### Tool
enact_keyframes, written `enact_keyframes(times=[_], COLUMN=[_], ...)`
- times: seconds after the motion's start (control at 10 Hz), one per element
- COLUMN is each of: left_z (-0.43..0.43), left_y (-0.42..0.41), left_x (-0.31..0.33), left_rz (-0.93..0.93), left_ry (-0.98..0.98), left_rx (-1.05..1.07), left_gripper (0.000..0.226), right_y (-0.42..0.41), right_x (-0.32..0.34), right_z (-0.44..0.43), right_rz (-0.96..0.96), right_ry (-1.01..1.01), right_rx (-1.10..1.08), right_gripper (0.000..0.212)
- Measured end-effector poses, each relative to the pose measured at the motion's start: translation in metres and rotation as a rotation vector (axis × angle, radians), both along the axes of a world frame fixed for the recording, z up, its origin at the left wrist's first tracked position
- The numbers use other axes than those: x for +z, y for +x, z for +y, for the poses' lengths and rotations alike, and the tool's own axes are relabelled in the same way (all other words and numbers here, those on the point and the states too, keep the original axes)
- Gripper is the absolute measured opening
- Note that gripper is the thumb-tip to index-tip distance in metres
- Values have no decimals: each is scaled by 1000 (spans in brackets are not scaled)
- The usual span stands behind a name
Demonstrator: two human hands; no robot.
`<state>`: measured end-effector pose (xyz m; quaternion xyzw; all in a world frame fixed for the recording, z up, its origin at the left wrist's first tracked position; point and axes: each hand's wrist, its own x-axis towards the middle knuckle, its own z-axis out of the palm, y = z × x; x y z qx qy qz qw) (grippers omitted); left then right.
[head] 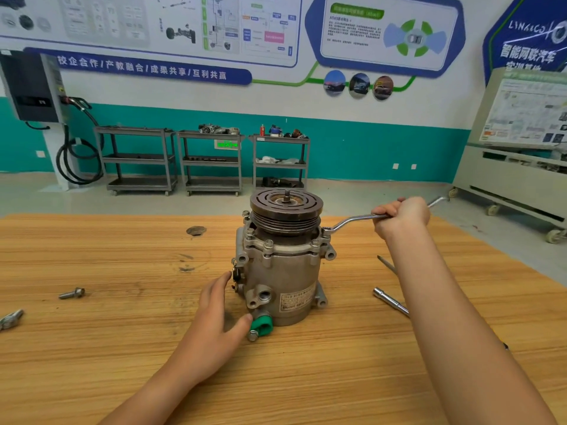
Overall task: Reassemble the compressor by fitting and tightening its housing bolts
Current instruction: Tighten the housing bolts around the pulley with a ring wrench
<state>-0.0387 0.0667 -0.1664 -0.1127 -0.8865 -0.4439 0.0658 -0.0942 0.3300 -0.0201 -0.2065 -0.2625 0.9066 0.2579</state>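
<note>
against the compressor (285,271) left hand (214,314) rests open; right hand (402,217), upper right, grips the wrench (349,220).

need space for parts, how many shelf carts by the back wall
3, side by side at the teal wall: left cart, middle cart, right cart. Others may be off-frame.

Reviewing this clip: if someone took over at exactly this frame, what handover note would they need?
Left hand: open, braced against the compressor low on its left side, thumb at the green cap.
Right hand: grips the offset wrench, ring end set at the flange's right edge.
Compressor stands upright on the wooden table, pulley up.
Done: several flange bolts sit in place; how tight cannot be told.
Left: probably finish the bolt under the wrench, then check the others. A loose bolt lies on the table to the left.
</note>
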Motion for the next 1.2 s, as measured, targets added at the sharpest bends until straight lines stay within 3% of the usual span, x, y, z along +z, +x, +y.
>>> enact_keyframes(times=[0.1,0.3,0.5,0.6,0.7,0.8,0.9,1.0,1.2], left_z=[0,1,-1,1,3,3,1,2,1], left_y=[0,-3,0,1,1,3,3,2,0], left_x=[-1,-3,-3,-1,0,1,2,1,1], left_rz=[-3,4,-1,18,32,50,50,43,23], left_ry=[-2,-24,-18,-10,-3,7,12,6,-2], left_rx=[1,-5,-6,-10,7,10,2,-2,5], left_gripper=[80,81,81,80,79,78,78,78,79], right_y=[-11,25,78,89,98,100,93,76,24], right_x=[3,-30,-44,-55,-65,-43,2,30,15], right_z=[-5,-12,-57,-84,-116,-120,-75,-26,1], right_rz=[8,190,380,335,328,408,532,493,112], right_ry=[91,-2,276,559,859,644,215,36,0], right_rx=[-44,-143,-329,-206,-378,-415,-315,-187,54], right_gripper=[24,21,28,51,37,39,45,41,28])
